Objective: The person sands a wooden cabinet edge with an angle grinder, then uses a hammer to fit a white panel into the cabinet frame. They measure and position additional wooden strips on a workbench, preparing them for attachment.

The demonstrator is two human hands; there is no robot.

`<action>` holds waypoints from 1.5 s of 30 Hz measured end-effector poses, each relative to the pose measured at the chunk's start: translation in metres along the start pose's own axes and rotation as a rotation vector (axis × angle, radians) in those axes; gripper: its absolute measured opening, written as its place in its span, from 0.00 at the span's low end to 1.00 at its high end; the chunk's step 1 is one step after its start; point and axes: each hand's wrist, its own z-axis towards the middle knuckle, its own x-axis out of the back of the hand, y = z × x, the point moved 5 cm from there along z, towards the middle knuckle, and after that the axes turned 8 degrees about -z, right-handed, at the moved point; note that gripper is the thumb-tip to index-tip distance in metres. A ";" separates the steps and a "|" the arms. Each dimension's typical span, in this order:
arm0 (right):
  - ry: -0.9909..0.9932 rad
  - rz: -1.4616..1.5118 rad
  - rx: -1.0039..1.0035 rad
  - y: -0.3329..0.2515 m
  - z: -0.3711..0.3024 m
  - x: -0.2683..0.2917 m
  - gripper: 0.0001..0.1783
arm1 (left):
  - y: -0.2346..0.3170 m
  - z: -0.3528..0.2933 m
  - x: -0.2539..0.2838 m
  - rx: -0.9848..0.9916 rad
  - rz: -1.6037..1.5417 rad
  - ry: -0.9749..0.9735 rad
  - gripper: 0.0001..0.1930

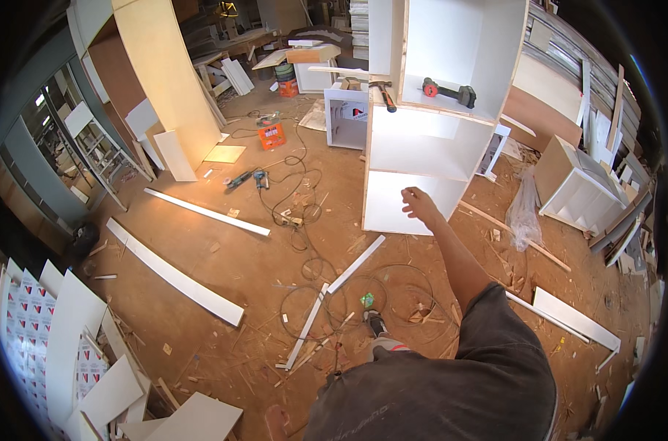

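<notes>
My right hand (pixel 421 204) reaches forward in front of the lowest compartment of a tall white cabinet (pixel 382 200). Its fingers are loosely bent and apart, with nothing visible in them; whether they touch the cabinet I cannot tell. A red-and-black cordless power tool (pixel 449 92) lies on a shelf in the upper compartment. At the cabinet's left side rests a hammer (pixel 384 95) with a dark and orange handle. A blurred brownish shape at the lower edge looks like part of my left hand (pixel 277 422); its fingers cannot be made out.
Long white strips (pixel 176 272) and a tangled cable (pixel 304 213) lie on the brown floor. Power tools (pixel 238 180) and an orange box (pixel 271 136) sit farther off. Cut panels (pixel 77 345) are stacked at the left; a white cabinet (pixel 580 184) stands at the right.
</notes>
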 end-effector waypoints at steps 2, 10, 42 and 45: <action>0.159 -0.125 0.097 -0.025 0.079 0.028 0.33 | -0.012 -0.011 -0.031 0.056 0.052 -0.011 0.08; 0.512 -0.643 0.107 -0.089 0.320 0.096 0.33 | 0.086 -0.077 -0.228 -0.023 0.107 -0.068 0.08; -0.426 0.590 -0.199 -0.006 -0.057 -0.140 0.13 | 0.120 -0.060 -0.235 -0.318 0.149 -0.227 0.13; -0.633 0.628 -0.606 0.089 -0.110 -0.192 0.12 | 0.075 -0.060 -0.198 -0.273 0.146 -0.211 0.14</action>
